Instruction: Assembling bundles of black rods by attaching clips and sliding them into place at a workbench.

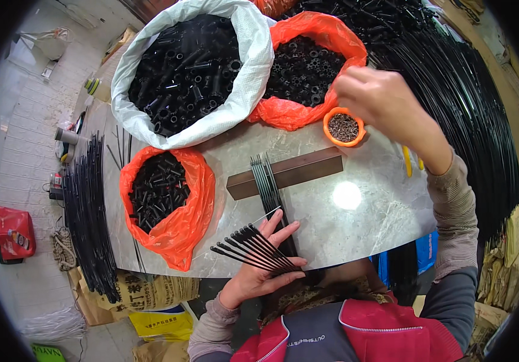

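My left hand (264, 265), low at the table's near edge, grips a fan of thin black rods (253, 250) with knobbed tips between thumb and palm; two fingers stretch out past them. Beyond it, a bundle of thin rods (265, 181) with greyish ends rests across a dark brown bar (310, 169). My right hand (383, 99) is over the edge of a red plastic bag (298, 117), just above a small orange bowl (344, 142) of tiny brownish pieces. Its fingers are curled together and slightly blurred; what they hold, if anything, is hidden.
A white woven sack (253, 78) holds black tubular parts; the red bag beside it holds small black pieces. Another red bag (196, 199) stands at left. Long black rods lie in piles at left (87, 223) and right (452, 102). Something yellow-handled (407, 161) lies near my right forearm.
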Motion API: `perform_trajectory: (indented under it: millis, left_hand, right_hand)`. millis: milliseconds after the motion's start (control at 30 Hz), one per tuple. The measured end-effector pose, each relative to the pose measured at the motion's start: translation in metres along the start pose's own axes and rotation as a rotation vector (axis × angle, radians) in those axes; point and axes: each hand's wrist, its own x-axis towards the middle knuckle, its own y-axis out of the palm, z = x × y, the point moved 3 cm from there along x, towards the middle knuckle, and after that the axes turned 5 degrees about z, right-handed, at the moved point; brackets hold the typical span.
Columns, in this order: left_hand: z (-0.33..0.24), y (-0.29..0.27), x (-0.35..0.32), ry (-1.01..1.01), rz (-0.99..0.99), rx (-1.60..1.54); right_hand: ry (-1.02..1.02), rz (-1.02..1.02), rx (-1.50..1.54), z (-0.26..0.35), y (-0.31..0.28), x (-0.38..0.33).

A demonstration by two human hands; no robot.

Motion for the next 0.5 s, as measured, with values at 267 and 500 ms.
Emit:
perform_trajectory:
  millis: [267, 500]
  left_hand:
    - [0.002, 0.002, 0.001, -0.036, 0.037, -0.054]
    - [0.005, 0.002, -0.001, -0.033, 0.022, -0.068]
  right_hand:
    - [-0.092, 0.214, 0.6, 0.053, 0.055, 0.015]
    - [-0.098, 0.294, 0.615, 0.06, 0.067, 0.02]
